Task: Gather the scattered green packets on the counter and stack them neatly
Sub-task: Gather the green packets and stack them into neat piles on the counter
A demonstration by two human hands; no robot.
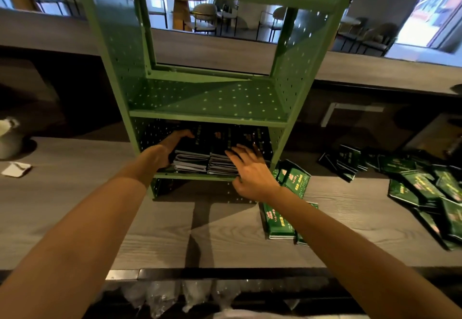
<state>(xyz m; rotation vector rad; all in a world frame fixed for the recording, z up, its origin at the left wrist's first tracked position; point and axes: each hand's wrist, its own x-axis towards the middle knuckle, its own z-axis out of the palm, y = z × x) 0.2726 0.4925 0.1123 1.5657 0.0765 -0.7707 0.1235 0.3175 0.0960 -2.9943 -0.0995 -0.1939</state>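
Where the lowest shelf of the green rack (207, 99) opens toward the person, two heaps of dark green packets sit side by side, touching each other: the left stack (192, 158) and the right stack (221, 165), each showing its pale layered edges at the front. The left hand (170, 147) reaches into that shelf and grasps the left stack, cupped against its left side with the fingers curled over its top. The right hand (252, 168) is released, its fingers spread and fairly straight, lying against the front and top of the right stack without closing round it. More packets remain out on the counter (75, 193). A few loose packets (296, 178) lie just beside the rack's right foot, another pair of packets (277, 221) lies nearer the counter's front edge, partly under the right forearm, and a scattered pile (425, 186) overlaps untidily towards the right edge of the view, well apart from the rack. The rack is perforated metal and stands on the grey wood-grain counter; its middle shelf holds nothing that can be seen. At the far left stand a white jug (8, 136) and, near it, a scrap of white paper (16, 168). Beyond the rack, a round table and chairs (205, 16) show in a bright room.
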